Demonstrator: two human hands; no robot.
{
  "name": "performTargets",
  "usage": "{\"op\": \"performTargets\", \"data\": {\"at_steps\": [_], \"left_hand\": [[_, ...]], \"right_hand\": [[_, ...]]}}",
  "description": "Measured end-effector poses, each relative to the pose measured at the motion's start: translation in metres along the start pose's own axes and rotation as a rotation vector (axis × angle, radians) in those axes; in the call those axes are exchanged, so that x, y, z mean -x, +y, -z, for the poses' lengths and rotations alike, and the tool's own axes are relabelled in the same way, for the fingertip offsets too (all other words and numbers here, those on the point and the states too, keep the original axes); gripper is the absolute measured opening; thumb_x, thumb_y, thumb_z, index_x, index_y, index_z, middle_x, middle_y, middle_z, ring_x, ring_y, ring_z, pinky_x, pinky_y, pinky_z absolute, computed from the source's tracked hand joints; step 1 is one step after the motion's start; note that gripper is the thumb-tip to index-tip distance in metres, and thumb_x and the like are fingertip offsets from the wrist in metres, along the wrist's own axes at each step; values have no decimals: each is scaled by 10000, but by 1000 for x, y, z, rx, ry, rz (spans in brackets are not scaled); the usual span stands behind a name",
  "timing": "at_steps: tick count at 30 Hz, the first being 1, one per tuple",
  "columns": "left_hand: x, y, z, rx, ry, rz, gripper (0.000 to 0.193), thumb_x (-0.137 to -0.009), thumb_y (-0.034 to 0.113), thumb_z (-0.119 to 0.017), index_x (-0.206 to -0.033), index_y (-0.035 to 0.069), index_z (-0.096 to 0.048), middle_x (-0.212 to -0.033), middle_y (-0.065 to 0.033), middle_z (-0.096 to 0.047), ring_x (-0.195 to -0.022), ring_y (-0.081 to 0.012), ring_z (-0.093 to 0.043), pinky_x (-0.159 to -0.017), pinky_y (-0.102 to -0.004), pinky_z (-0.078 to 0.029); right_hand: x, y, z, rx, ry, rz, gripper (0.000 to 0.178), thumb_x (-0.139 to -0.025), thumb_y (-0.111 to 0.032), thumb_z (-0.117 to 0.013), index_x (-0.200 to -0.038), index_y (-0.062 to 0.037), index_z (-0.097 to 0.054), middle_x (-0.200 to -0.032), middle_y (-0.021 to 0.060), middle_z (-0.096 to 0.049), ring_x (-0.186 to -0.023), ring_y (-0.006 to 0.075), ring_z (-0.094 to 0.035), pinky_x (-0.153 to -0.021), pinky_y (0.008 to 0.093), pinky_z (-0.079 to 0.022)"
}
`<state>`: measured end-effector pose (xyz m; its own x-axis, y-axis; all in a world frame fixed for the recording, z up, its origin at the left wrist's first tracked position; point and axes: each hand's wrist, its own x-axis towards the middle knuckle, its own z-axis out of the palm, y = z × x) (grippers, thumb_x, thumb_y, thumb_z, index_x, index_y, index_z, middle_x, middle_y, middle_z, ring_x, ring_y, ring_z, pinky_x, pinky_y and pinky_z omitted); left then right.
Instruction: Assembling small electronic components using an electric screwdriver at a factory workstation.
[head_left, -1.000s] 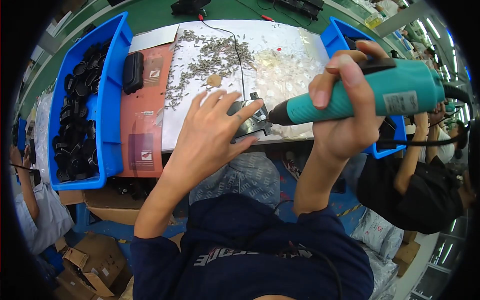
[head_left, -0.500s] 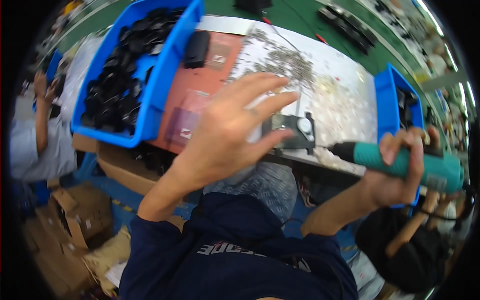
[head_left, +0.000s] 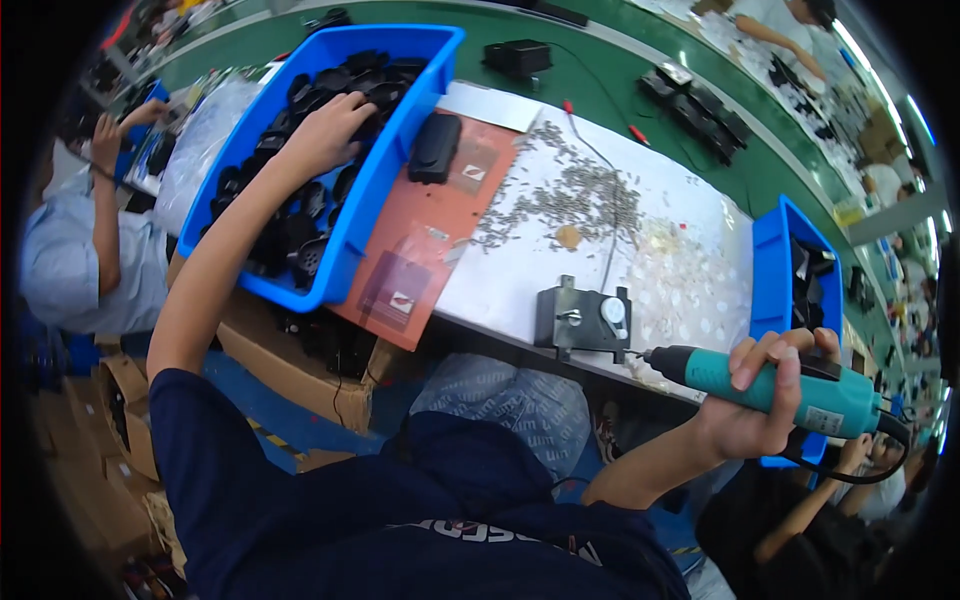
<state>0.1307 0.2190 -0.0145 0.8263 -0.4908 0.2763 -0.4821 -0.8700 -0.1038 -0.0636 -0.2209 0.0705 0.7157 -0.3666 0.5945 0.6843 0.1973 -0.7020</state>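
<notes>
My left hand [head_left: 328, 135] reaches into a blue bin [head_left: 345, 265] of black plastic parts [head_left: 265, 240]. Its fingers curl down among the parts; what they hold, if anything, is hidden. Wrapped in my right hand [head_left: 760, 400] is a teal electric screwdriver [head_left: 735, 385], lying nearly level with its bit pointing left. The bit tip is close to the lower right corner of a black fixture [head_left: 582, 322] at the table's front edge. A white round piece [head_left: 613, 310] sits on the fixture's right side.
Small screws [head_left: 575, 185] lie scattered on a white sheet [head_left: 500, 285], with clear bits to their right. A black case [head_left: 435, 148] rests on the orange mat [head_left: 395, 245]. Another blue bin [head_left: 770, 270] stands at right. Co-workers sit on both sides.
My left hand has moved from above the fixture, left and away, into the blue bin. The screwdriver has come slightly nearer to me in my right hand. The fixture is now uncovered.
</notes>
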Motion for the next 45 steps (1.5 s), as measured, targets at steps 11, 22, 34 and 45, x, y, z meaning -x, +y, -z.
{"op": "performTargets", "data": {"at_steps": [11, 22, 34, 45], "left_hand": [[-8, 107, 97, 864, 478, 421, 319, -837, 47, -651, -1155, 35, -618, -923, -93, -659, -813, -156, -671, -692, -239, -517], [-70, 303, 64, 900, -345, -55, 260, -695, 177, -728, -885, 3, -697, -658, -130, -622, -608, -246, -613, -624, -337, -496], [-75, 299, 45, 869, -567, 122, 356, -618, 286, -832, -840, 34, -714, -858, -116, -672, -727, -177, -615, -658, -293, -490], [-82, 293, 39, 961, -565, 29, 494, -600, 272, -846, -972, 11, -651, -870, -118, -660, -726, -167, -613, -660, -290, -500]], "right_hand": [[9, -7, 25, 33, 129, 31, 423, -758, 39, -516, -1162, 30, -391, -732, 160, -516, -466, 161, -472, -463, 261, -422], [36, -31, 58, 92, 108, 12, 384, -744, 37, -545, -1097, 7, -398, -682, 138, -526, -434, 132, -448, -439, 238, -424], [44, -23, 74, 133, -3, 10, 340, -780, 19, -513, -1098, -2, -396, -755, 134, -524, -446, 122, -457, -438, 247, -398], [43, -20, 74, 148, 33, -13, 327, -776, 22, -516, -1081, -6, -401, -731, 121, -501, -440, 122, -447, -423, 242, -394]]}}
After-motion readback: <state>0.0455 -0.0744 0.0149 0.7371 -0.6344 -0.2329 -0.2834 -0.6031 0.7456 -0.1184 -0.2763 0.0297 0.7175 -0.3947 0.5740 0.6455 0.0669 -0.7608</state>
